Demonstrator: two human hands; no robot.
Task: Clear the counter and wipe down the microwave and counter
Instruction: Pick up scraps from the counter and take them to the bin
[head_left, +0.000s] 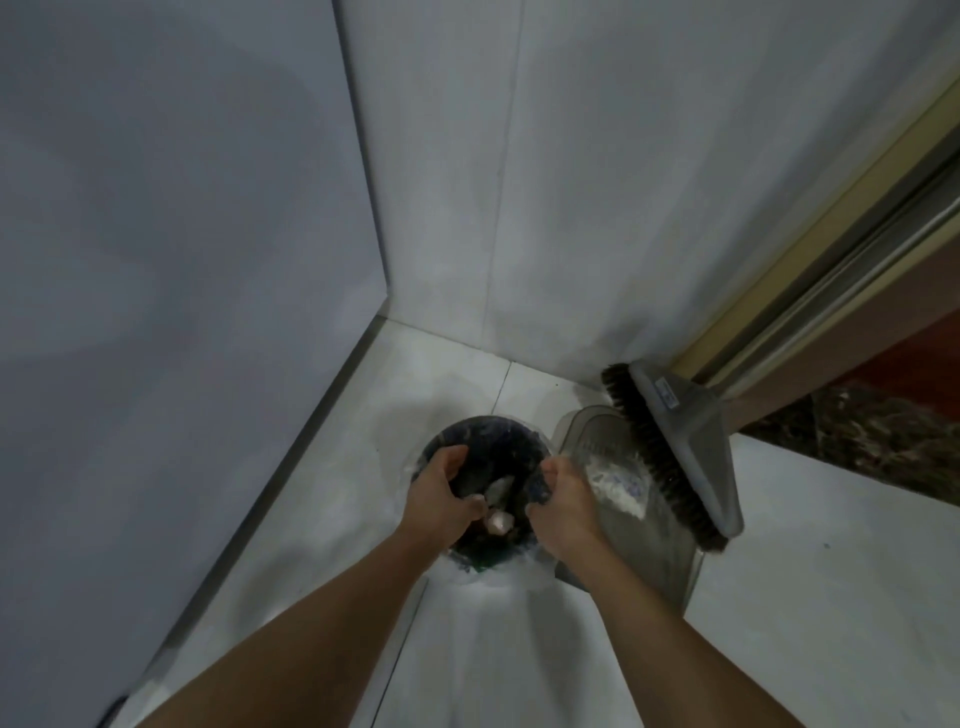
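Observation:
A round dark trash bin (470, 428) with a clear liner stands on the floor in a corner, with scraps of waste inside. My left hand (441, 493) reaches into the bin from the left. Its thumb is spread and its fingers curl beside a grey scrap (500, 488) and a pale pink scrap (498, 521). Whether it holds either one is not clear. My right hand (563, 501) is at the bin's right rim, and its fingers curl round a dark blue piece (537, 491).
A translucent grey dustpan (623, 499) holding white debris stands right beside the bin, with a dark-bristled broom head (675, 452) leaning over it. White walls close the corner behind and to the left. A door frame (831, 270) and a dark stone threshold (872, 431) lie to the right.

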